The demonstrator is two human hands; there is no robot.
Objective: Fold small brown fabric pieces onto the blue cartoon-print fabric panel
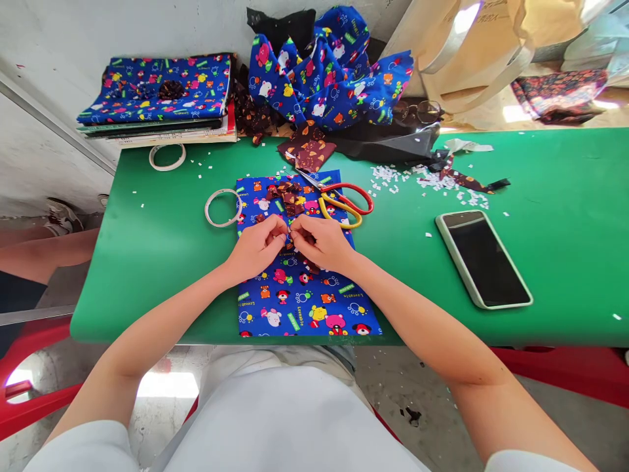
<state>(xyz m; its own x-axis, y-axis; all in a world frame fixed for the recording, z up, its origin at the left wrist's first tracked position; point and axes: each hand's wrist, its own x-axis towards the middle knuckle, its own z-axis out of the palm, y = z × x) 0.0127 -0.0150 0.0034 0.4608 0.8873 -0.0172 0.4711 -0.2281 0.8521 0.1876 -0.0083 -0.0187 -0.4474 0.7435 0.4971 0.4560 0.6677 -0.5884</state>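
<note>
My left hand (263,244) and my right hand (322,244) meet fingertip to fingertip over a folded blue cartoon-print cloth (289,298). Each hand is closed in a pinch. Bits of brown fabric show right at and below the fingertips, but what exactly is pinched is mostly hidden. Just beyond the hands, cut brown fabric scraps (289,195) lie on the blue cloth. Scissors with one red and one yellow handle (348,200) rest partly on the cloth, behind my right hand. A roll of tape (209,208) lies to the left of the cloth.
A phone (484,259) lies on the green table (162,262) at right. White paper bits (386,176) are scattered behind it. At the back are stacked books (171,134) under folded blue cloth, another tape roll (152,157), crumpled blue fabric (324,85) and glasses (425,111). Another person's leg (49,255) shows at left.
</note>
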